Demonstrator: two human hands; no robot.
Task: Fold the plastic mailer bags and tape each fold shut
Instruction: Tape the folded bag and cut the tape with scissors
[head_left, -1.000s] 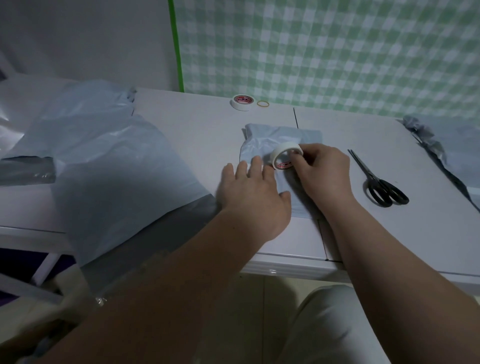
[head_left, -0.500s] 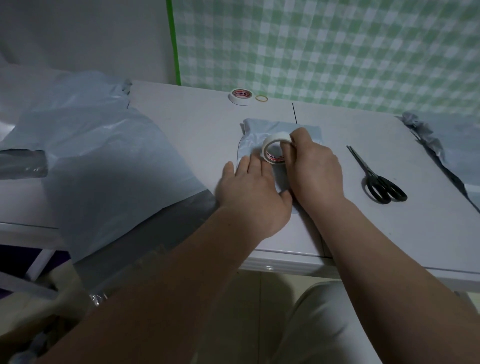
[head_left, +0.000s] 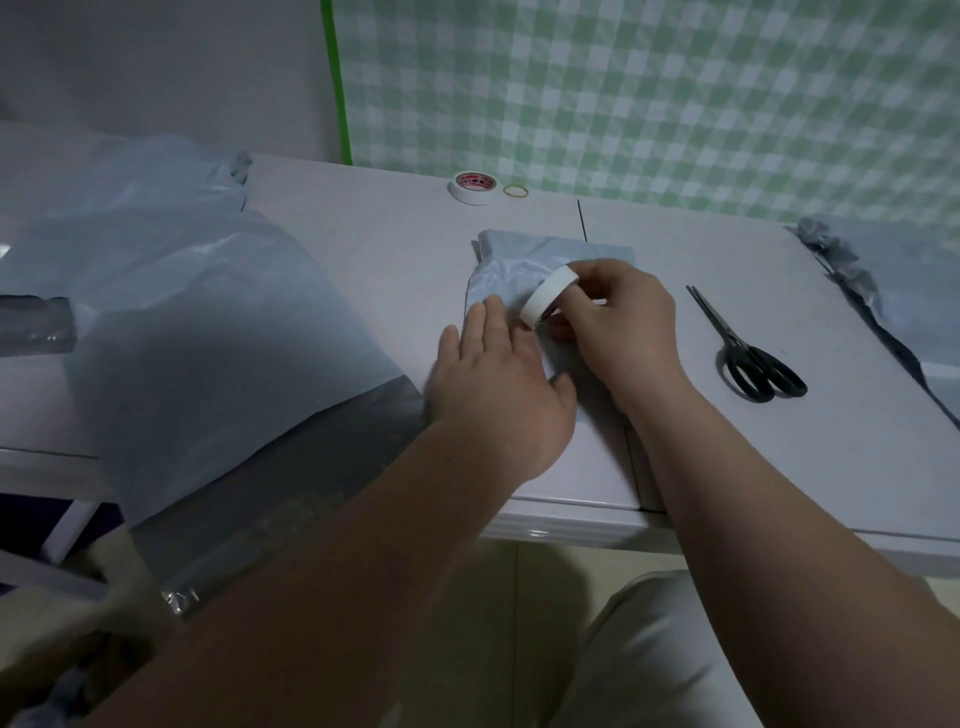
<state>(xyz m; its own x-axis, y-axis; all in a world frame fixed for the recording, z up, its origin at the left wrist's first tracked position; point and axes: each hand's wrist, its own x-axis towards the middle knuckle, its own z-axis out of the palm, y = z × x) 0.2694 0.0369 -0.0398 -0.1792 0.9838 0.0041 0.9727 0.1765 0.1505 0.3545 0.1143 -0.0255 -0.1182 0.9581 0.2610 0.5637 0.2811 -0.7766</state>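
Folded mailer bag (head_left: 519, 270) pinned flat by left hand (head_left: 498, 384), fingers straight; tape roll (head_left: 548, 299) pinched by right hand (head_left: 618, 327) for sealing.

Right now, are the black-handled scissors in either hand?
No, the black-handled scissors lie on the white table, apart from the right hand.

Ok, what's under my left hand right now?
The left hand rests flat on the folded mailer bag, which lies on the table. How the fold lies beneath the palm is hidden.
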